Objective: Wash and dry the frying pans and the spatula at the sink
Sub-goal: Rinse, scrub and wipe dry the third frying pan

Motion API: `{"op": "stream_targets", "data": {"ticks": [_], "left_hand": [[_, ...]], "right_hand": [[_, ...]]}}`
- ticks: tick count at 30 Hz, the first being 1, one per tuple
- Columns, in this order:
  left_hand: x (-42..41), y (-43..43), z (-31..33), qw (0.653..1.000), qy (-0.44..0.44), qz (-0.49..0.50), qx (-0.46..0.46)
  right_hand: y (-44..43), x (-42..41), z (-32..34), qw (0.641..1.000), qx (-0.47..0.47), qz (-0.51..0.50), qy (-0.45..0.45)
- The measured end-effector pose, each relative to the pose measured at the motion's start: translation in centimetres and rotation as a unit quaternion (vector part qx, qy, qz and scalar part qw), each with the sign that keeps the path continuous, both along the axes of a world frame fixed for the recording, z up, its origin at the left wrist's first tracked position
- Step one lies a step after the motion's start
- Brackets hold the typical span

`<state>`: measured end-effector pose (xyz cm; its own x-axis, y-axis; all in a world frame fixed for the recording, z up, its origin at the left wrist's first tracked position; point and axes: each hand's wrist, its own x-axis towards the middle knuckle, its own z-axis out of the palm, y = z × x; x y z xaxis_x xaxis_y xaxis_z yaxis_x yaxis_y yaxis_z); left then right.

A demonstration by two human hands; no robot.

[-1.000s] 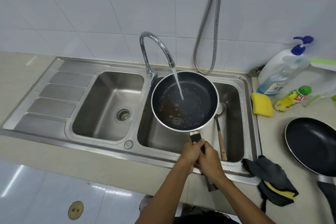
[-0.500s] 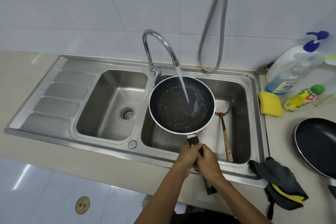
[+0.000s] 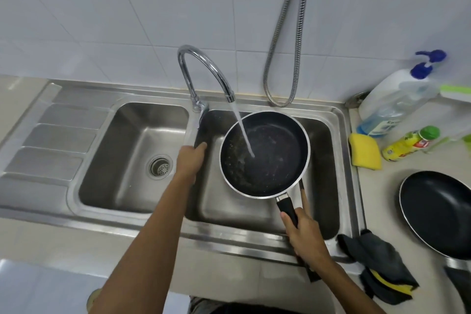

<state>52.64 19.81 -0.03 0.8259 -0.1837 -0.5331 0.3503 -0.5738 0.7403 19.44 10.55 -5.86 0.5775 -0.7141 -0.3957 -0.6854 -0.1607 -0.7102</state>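
Head view: at the near right edge of the sink (image 3: 127, 222), a dark cloth (image 3: 377, 255) lies crumpled on the counter. Just left of it the right hand (image 3: 303, 233) grips the black handle of a frying pan (image 3: 270, 158), held over the right basin with residue on its dark surface. The spatula (image 3: 302, 192) shows only its wooden handle just beside the pan's handle. The left hand (image 3: 190, 160) holds nothing, fingers fairly straight over the divider between the basins. On the right counter are a second frying pan (image 3: 438, 211), then a yellow sponge (image 3: 365, 151). Farther back, the faucet (image 3: 204, 66) pours water into the held pan.
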Motion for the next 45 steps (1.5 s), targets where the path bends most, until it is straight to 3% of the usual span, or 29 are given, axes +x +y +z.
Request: {"op": "stream_targets", "data": {"ticks": [4, 10, 17, 21, 26, 31, 37, 45], "left_hand": [[4.0, -3.3, 0.4, 0.983, 0.131, 0.053, -0.117], [6.3, -5.5, 1.6, 0.954, 0.176, 0.137, -0.200], [8.3, -6.8, 3.0, 0.953, 0.083, 0.193, -0.217], [9.3, -8.5, 4.5, 0.957, 0.075, 0.140, -0.242], [9.3, -9.7, 5.6, 0.979, 0.042, 0.032, -0.198], [6.6, -7.5, 4.8, 0.976, 0.028, -0.033, -0.213], [-4.4, -3.8, 3.2, 0.984, 0.058, -0.062, -0.159], [-19.3, -1.6, -0.2, 0.962, 0.207, -0.142, -0.105]], "right_hand": [[-0.8, -0.1, -0.2, 1.000, -0.011, 0.016, 0.020], [-0.8, -0.2, -0.2, 0.999, -0.009, 0.022, 0.037], [-0.2, 0.1, -0.4, 0.998, -0.038, 0.023, 0.042], [-0.3, 0.1, -0.1, 0.996, -0.067, 0.028, 0.054], [-0.3, 0.8, 0.9, 0.990, -0.116, 0.033, 0.073], [0.6, 1.8, 1.9, 0.987, -0.133, 0.030, 0.085], [0.8, 1.8, 3.8, 0.978, -0.172, 0.037, 0.110], [2.3, 1.2, 6.0, 0.973, -0.188, 0.050, 0.127]]}}
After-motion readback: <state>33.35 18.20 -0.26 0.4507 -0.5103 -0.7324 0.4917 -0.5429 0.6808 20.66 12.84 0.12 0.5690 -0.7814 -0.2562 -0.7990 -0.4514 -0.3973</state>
